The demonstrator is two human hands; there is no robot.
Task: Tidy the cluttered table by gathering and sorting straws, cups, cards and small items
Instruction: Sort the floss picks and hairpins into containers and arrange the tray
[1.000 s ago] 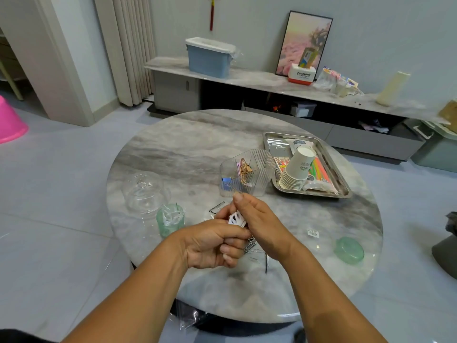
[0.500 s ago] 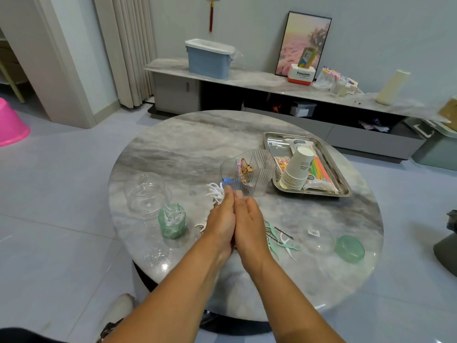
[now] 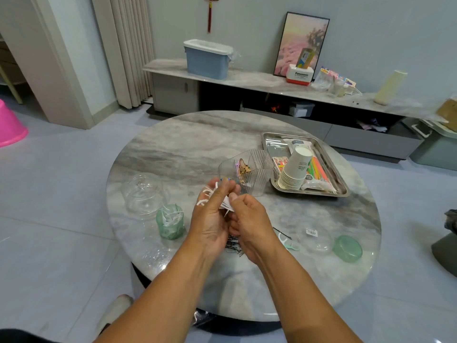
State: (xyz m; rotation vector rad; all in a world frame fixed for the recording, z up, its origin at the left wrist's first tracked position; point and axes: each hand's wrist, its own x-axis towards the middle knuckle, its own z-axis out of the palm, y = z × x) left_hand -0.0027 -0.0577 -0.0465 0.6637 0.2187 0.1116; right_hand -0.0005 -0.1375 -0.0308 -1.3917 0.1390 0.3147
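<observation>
The head view is the only one, looking down over a round marble table [image 3: 188, 149]. Both hands meet above its near middle. The left hand [image 3: 211, 219] has its fingers curled round a bunch of white floss picks [image 3: 210, 193], whose looped heads fan out past the fingertips. The right hand [image 3: 249, 219] is curled too, pinching the near end of the same bunch, apparently to square it up or draw some out.

The picks look very light, thin and springy, and smooth plastic of that kind probably slips and tangles at the hooked heads. The handles seem the better place to hold them, gathered as one bundle, not by the bowed ends.

Just left of the hands stands a green jar [image 3: 170, 222] already holding picks, likely where the bunch belongs; its green lid [image 3: 347, 248] lies well apart at the right. Two loose picks [image 3: 288, 242] and a scatter of black hairpins [image 3: 233, 246] remain on the marble near the right wrist. Behind the hands sits a clear divided organizer [image 3: 257, 169], touching or just beside a steel tray [image 3: 268, 142] carrying a stack of paper cups [image 3: 295, 169] and coloured straws [image 3: 319, 169]. A clear glass dome [image 3: 142, 196] stands at the far left.
</observation>
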